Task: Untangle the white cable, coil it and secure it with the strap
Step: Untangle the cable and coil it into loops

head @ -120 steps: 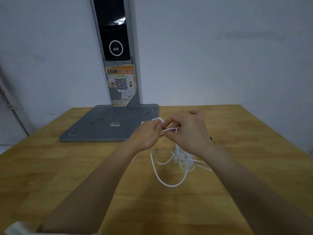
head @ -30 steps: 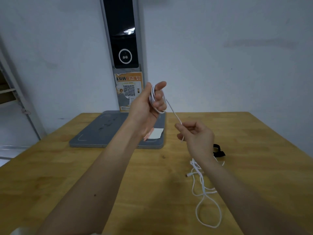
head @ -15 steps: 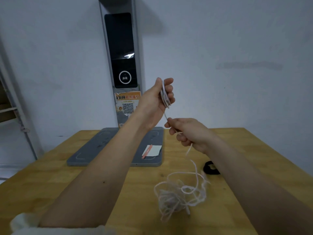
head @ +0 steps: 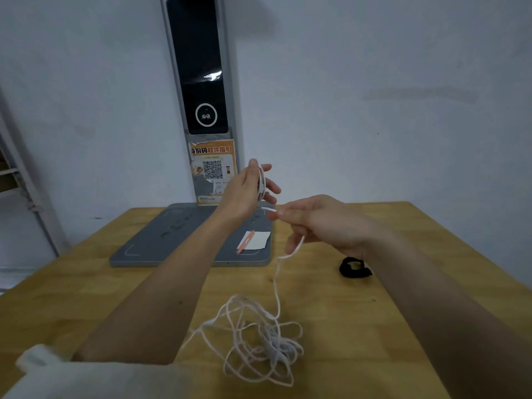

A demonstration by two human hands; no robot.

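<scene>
My left hand (head: 246,189) is raised above the table with several turns of the white cable wound round its fingers. A short stretch of cable runs from that coil to my right hand (head: 322,223), which pinches it between thumb and fingers. From the right hand the white cable (head: 260,338) hangs down to a loose tangled heap on the wooden table (head: 388,326). The black strap (head: 354,267) lies curled on the table, just right of my right forearm.
A grey flat base (head: 172,240) with a tall post and dark screen (head: 198,67) stands at the back of the table against the wall. A white slip of paper with an orange strip (head: 254,240) lies on the base.
My left hand has dropped lower and my right hand has moved right and up beside it, drawing more cable onto the coil. The loose heap on the table has shifted.
</scene>
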